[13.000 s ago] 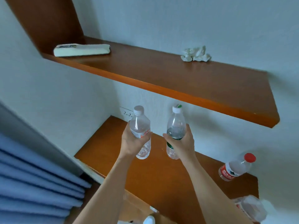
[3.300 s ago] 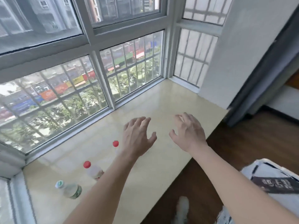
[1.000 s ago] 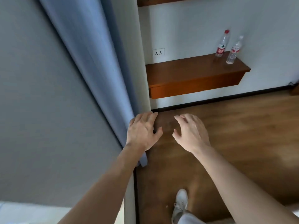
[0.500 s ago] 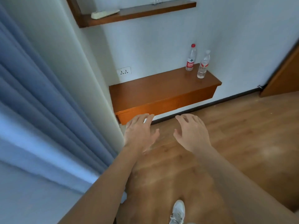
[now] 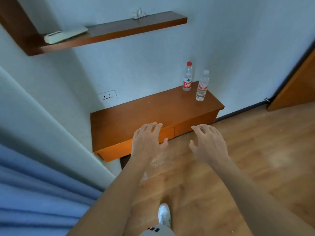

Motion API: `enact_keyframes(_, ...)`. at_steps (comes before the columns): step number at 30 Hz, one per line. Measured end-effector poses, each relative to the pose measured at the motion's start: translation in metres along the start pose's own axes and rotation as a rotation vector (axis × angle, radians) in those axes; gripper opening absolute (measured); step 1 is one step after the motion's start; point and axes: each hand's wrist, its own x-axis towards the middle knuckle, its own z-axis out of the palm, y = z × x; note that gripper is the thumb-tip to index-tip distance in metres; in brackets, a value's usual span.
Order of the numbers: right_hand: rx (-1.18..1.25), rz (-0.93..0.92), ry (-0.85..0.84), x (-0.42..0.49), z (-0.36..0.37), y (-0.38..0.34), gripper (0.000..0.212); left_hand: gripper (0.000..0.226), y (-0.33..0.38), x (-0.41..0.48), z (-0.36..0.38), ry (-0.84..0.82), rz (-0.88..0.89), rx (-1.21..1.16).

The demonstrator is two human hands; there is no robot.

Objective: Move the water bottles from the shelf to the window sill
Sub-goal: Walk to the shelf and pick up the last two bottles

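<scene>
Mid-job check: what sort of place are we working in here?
Likely a bedroom or similar room in a home: blue curtain at the left, wood floor, wall socket, and a wall-mounted lower shelf carrying the red-capped bottle and white-capped bottle.

Lower shelf (image 5: pixel 144 113): two bottles at its far right corner, back bottle (image 5: pixel 187 77) by the wall, front bottle (image 5: pixel 202 86) just right of it, nearer the front edge. Upper shelf (image 5: pixel 119 29) above: remote (image 5: pixel 64 34) at left end, crumpled paper (image 5: pixel 139 13) toward right end.
</scene>
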Motion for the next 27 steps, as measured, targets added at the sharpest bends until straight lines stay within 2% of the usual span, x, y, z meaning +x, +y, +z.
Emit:
enact_keyframes(7,-0.006,0.041,0.047,0.077,0.012,0.041,0.055,0.062,0.021,0.096,0.026,0.012,0.029,-0.023)
enact_keyframes(20,-0.062,0.135,-0.040,0.279,0.054,0.109,0.058,0.064,0.022,0.328,0.088,-0.075,0.055,-0.064)
enact_keyframes(27,-0.019,0.218,-0.072,0.327,0.080,0.144,0.055,0.065,0.019,0.405,0.125,-0.135,0.073,-0.067)
